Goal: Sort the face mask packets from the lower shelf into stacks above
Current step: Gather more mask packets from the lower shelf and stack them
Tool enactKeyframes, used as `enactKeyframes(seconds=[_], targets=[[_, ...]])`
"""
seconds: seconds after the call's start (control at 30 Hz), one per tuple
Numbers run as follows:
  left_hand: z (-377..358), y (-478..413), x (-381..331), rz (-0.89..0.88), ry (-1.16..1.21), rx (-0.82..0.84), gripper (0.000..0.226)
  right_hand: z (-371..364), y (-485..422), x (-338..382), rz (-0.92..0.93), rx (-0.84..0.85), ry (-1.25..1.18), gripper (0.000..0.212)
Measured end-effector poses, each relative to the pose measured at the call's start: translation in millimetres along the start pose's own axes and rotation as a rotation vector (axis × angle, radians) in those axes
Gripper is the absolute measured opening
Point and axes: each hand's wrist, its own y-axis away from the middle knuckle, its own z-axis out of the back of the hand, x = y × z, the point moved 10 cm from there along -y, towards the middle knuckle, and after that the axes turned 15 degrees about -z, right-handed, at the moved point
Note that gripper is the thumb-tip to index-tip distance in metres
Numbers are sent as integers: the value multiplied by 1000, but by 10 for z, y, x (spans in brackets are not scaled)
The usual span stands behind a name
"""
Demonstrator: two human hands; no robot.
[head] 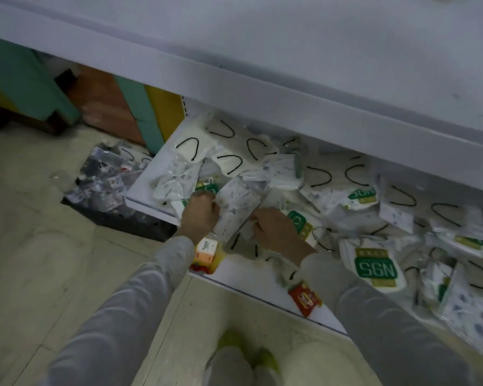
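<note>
While both arms reach into the lower shelf [147, 188], the left hand [201, 213] has its fingers curled tight round the left edge of a patterned packet [234, 204], which lies tilted on top of the heap. The right hand [276, 229] sits just beside it, fingers also curled, pinching a crumpled packet [246, 232] at the patterned one's near corner (same packet or its neighbour, cannot tell).

The face mask packets [326, 176] are still in a loose pile across the lower shelf, white ones with black ear loops toward the back, and an N95 packet [374, 267] with a green label is right of the right wrist. The upper shelf [290, 65] overhangs the pile.

A small orange box [205, 250] lies under the left wrist, and a red sachet [304, 298] is near the shelf's front rim. A dark crate [109, 196] of packets stands on the floor, touching the shelf's left end. Yellow-green shoes [265, 360] show at the bottom.
</note>
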Motion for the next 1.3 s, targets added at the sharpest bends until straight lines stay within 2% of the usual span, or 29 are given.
enactKeyframes(seconds=[0.13, 0.2, 0.27, 0.33, 0.47, 0.53, 0.63, 0.7, 0.8, 0.93, 1.0, 1.07, 1.17, 1.23, 1.3], targets=[[-289, -173, -5, 105, -156, 129, 38, 10, -100, -57, -34, -57, -103, 22], [-316, -170, -6, 176, -239, 151, 49, 45, -116, -128, -66, -83, -184, 24], [-304, -181, -18, 200, -263, 139, 50, 79, -117, -191, -90, -98, -234, 23], [-311, -194, 40, 239, -192, 105, 40, 135, -107, -228, -100, -118, -274, 21], [-261, -152, 116, 307, 183, -5, 5, 138, -154, -225, -103, -140, -304, 16], [-161, -110, 123, 319, 307, -68, 14, 125, -216, -126, -96, -128, -331, 15], [63, 72, 306, 431, 458, -214, 6, 180, -401, 164, -109, -133, -426, 18], [234, 282, 568, 544, 557, -341, 19, 157, -610, 396, -143, -127, -492, 20], [498, 617, 943, 651, 646, -486, 32, -63, -894, 820, -184, -35, -386, 19], [744, 955, 1348, 668, 731, -589, 49, -354, -1103, 1198, -274, -27, -236, 36], [786, 1083, 1482, 687, 739, -596, 49, -419, -1173, 1239, -345, -77, -179, 48], [801, 1180, 1567, 700, 747, -607, 43, -469, -1223, 1220, -417, -73, -167, 47], [789, 1302, 1663, 747, 753, -651, 39, -510, -1262, 1165, -479, -61, -301, 39], [785, 1319, 1672, 763, 755, -666, 40, -413, -1263, 1160, -444, -82, -470, 36], [766, 1259, 1637, 749, 769, -656, 42, -289, -1204, 1142, -413, -27, -616, 33]])
